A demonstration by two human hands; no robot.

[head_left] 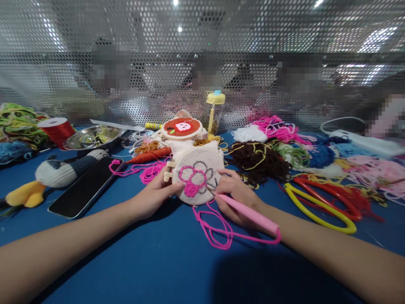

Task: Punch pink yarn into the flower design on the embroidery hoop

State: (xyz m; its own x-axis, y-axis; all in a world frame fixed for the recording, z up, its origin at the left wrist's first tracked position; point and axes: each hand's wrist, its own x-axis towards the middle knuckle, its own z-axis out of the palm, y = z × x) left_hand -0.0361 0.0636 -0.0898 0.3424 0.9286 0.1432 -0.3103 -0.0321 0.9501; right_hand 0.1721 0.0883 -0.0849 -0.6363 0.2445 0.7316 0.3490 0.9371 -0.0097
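Observation:
My left hand (158,194) grips the left side of a round embroidery hoop (215,158), its thumb on the front rim near the wooden screw clamp. Pale cloth in the hoop bears a flower drawn in dark outline, with one petal filled in pink loops and other parts edged in pink yarn. Closed around a pink punch needle (249,213) is my right hand (236,194); the needle's tip is at the cloth, right of the flower's centre. Whether the tip pierces it, I cannot tell. Pink yarn (218,236) runs from the handle's end and loops below the hoop.
Behind the hoop stand a finished red hoop piece (182,128) and a yellow-lidded bottle (216,109). A phone (85,188), a plush toy (57,173) and a metal dish (95,137) lie left. Brown yarn (259,160) and yellow (319,211) and red handles lie right.

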